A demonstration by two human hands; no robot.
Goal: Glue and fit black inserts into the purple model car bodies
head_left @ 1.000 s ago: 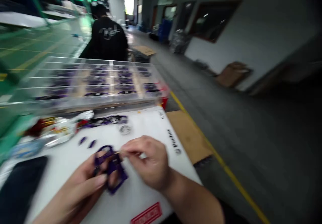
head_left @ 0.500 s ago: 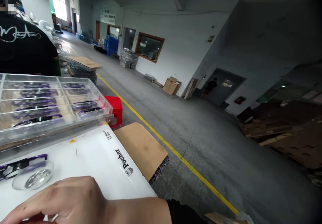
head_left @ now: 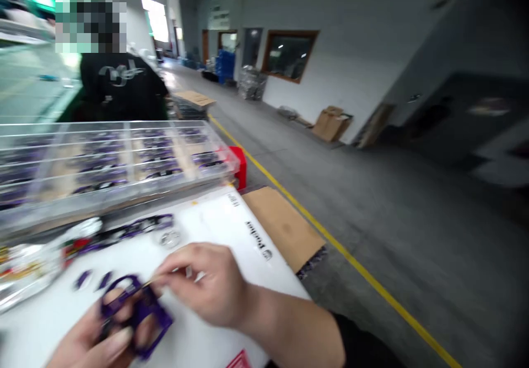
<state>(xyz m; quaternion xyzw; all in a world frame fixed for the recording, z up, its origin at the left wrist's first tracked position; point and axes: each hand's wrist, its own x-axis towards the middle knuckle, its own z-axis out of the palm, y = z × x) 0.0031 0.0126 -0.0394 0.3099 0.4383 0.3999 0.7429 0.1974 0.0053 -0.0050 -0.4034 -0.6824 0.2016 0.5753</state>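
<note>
My left hand (head_left: pixel 97 332) is wrapped round a purple frame-like part (head_left: pixel 155 315) above the white board. Beside its upper edge, my right hand (head_left: pixel 210 285) is closed in a pinch at a thin, blurred item whose kind I cannot make out. Two small purple pieces (head_left: pixel 84 280) lie on the white board (head_left: pixel 215 214) left of the held part. Behind my hands are a row of black and purple parts (head_left: pixel 132 230) and a small clear dish (head_left: pixel 170 238).
A clear divided tray (head_left: pixel 182 183) of purple parts spans the back of the board. Plastic bags (head_left: pixel 31 271) lie at left. A person in a black shirt (head_left: pixel 124 90) is beyond the tray. Cardboard (head_left: pixel 285 227) and a red stool (head_left: pixel 238 167) stand beyond the right edge.
The view has swung left, bringing my left hand, the purple part and the bags into sight. My right hand now shows its pinching fingers at the purple part.
</note>
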